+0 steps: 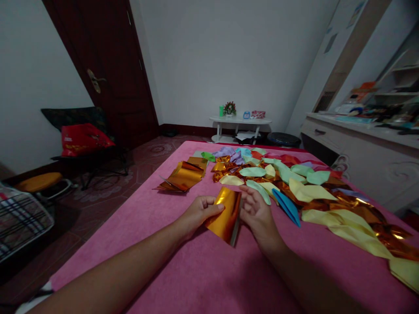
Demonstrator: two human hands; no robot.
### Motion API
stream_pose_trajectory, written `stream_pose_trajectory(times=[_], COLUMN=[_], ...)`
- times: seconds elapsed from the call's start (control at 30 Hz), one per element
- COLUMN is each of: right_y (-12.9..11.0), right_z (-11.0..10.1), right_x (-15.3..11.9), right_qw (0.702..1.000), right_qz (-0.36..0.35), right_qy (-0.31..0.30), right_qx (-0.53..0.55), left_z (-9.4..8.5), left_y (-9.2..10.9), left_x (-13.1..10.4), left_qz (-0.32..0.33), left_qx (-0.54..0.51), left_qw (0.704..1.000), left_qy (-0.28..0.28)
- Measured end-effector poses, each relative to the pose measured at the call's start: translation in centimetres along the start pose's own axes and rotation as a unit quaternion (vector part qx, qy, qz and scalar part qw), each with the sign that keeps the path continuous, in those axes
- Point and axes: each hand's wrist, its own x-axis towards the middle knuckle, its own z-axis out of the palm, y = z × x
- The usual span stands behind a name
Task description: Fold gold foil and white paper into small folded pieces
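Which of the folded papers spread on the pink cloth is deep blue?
The narrow blue paper just right of the right hand; neighbouring papers are yellow, pale green or shiny gold.

From here I see both hands, left point(199, 213) and right point(258, 213), gripping gold foil paper point(225, 213), stacked sheets point(185, 175) toward eleven o'clock.

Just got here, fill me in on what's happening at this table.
A person is holding a sheet of shiny gold foil paper in both hands, above a pink-covered table. The left hand grips one side with the thumb on top; the right hand is at the other edge, where the sheet curves over. More gold sheets lie beyond the left hand, and folded paper pieces in yellow, green, blue and gold spread across the right.
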Motion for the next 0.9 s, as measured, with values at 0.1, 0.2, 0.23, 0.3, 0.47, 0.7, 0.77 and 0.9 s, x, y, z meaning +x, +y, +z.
stream_pose_trajectory(times=[0.1, 0.2, 0.23, 0.3, 0.47, 0.7, 0.77, 0.9], right_y=[-0.3, -0.6, -0.8, -1.0, -0.9, -0.4, -0.4, -0.3], right_z=[0.2, 0.1, 0.1, 0.0, -0.5, -0.6, -0.7, -1.3], right_x=[-0.1, -0.3, -0.4, -0.4, -0.1, -0.1, 0.0, 0.3], right_qw=[0.993, 0.972, 0.966, 0.959, 0.963, 0.994, 0.994, 0.968], right_qz=[-0.081, -0.146, -0.162, -0.176, -0.123, -0.004, -0.014, -0.106], right_qy=[0.018, -0.013, -0.019, 0.0, 0.092, 0.046, 0.051, 0.137], right_qx=[-0.085, -0.186, -0.203, -0.222, -0.22, -0.095, -0.092, -0.183], left_z=[0.0, -0.1, -0.1, -0.1, 0.0, -0.5, -0.7, -1.3], left_y=[0.2, 0.1, 0.1, 0.0, 0.5, 0.0, -0.2, -0.4], left_x=[-0.2, -0.2, -0.1, 0.0, -0.1, 0.1, 0.4, 0.8], left_qz=[-0.034, -0.04, -0.027, 0.016, 0.085, 0.037, 0.029, 0.05], left_qx=[0.019, 0.036, 0.034, 0.001, -0.074, 0.018, 0.018, 0.007], left_qw=[0.999, 0.997, 0.998, 1.0, 0.994, 0.995, 0.992, 0.98], left_qy=[-0.031, -0.058, -0.052, -0.026, -0.013, 0.086, 0.122, 0.195])
